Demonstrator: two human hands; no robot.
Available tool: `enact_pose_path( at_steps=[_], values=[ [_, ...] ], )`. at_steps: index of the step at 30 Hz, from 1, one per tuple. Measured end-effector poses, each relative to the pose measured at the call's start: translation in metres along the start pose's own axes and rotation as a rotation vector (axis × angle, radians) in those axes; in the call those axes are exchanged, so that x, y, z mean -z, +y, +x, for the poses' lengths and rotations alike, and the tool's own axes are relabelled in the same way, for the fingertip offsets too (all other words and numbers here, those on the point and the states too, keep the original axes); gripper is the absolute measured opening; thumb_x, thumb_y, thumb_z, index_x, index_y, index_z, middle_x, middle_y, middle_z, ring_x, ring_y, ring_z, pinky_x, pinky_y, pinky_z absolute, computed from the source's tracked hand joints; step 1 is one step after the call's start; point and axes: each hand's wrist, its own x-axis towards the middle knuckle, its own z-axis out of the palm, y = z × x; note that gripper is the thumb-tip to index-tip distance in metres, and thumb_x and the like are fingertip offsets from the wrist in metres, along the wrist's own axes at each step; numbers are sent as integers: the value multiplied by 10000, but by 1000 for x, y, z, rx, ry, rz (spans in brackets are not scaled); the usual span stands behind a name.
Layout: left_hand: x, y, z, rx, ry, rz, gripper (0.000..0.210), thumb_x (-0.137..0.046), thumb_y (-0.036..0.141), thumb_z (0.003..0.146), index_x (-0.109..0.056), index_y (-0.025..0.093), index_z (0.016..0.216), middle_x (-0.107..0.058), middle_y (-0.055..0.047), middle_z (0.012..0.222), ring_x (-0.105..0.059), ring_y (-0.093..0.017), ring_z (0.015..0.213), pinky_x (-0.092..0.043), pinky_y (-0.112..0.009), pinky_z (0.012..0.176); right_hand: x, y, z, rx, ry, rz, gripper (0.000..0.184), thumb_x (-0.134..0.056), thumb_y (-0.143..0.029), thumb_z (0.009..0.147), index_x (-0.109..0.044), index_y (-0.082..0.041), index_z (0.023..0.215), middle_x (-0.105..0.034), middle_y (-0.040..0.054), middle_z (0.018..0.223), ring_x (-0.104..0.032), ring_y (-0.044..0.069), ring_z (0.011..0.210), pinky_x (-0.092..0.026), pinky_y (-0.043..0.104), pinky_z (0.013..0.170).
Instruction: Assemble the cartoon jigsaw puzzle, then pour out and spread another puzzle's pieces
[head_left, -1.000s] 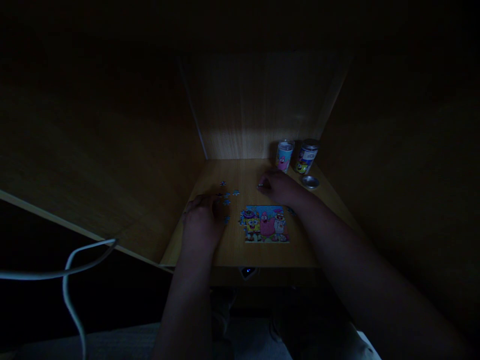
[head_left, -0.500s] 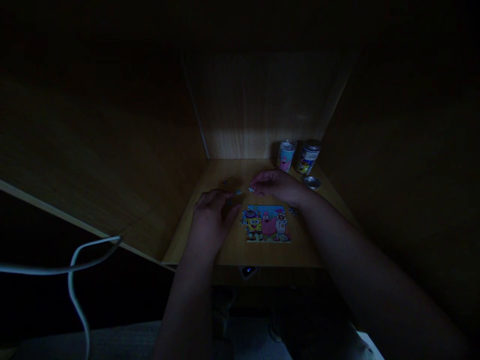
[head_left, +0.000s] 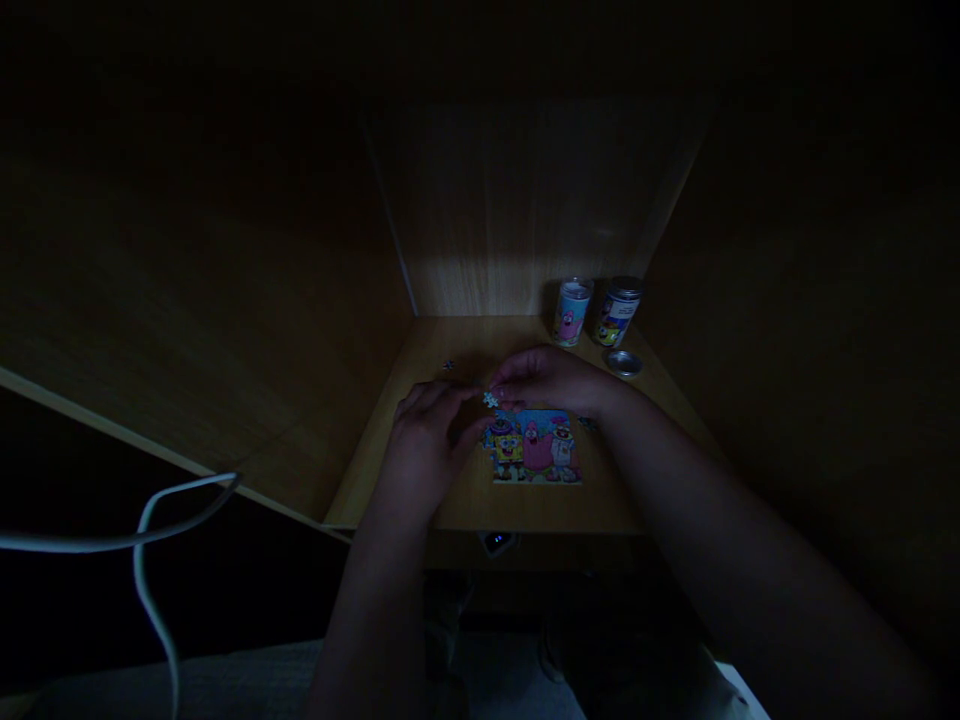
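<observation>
Pinching a small, pale-blue, knobbed jigsaw piece [head_left: 490, 400]: right hand [head_left: 549, 378]. Left hand [head_left: 426, 430], at the piece's eight o'clock, half-open, contact unclear. Flat, rectangular, multicoloured cartoon puzzle [head_left: 536, 450] lies at five o'clock; careless brushing could dislodge its edge.

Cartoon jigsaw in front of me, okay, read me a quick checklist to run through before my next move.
1. Small pale-blue jigsaw piece at the right hand's fingertips: ok.
2. Left hand clear of that piece: cannot tell; its fingertips are very close, contact unclear.
3. Flat multicoloured cartoon jigsaw fully in view: not ok; fingers overlap its upper-left part.
4. Small dark loose piece beyond the left hand visible: ok.
5. Clear cylindrical jar with a pink-figure label upright: ok.
6. Lighting good enough for fine detail: not ok; the scene is dim.
</observation>
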Motion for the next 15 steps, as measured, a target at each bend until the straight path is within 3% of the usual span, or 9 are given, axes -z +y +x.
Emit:
enact_pose_path(
  at_steps=[5,11,15],
  values=[
    [1,0,0,-8,-22,-25,286,-828,300,971,-752,262,1244,-786,-70,1177,-691,-298,1144,-562,-477,1005,-3,-6,-2,-17,-38,-32,223,-900,-342,826,-798,-200,963,-769,-24,801,-680,119,738,-549,251,724],
    [1,0,1,-28,-59,-70,262,-810,269,978,-769,292,1235,-790,-48,1136,-708,-272,1094,-568,-447,978,-7,-5,0,-42,-17,32,424,-995,-392,698,-658,-217,887,-725,-57,716,-669,120,675,-536,247,658],
    [2,-5,0,4,-62,-108,196,-821,252,963,-777,282,1152,-801,-47,1129,-716,-274,1100,-573,-447,986,-6,-1,1,-9,-28,37,452,-982,-448,718,-634,-222,899,-739,-45,760,-675,120,690,-539,251,661]
  ],
)
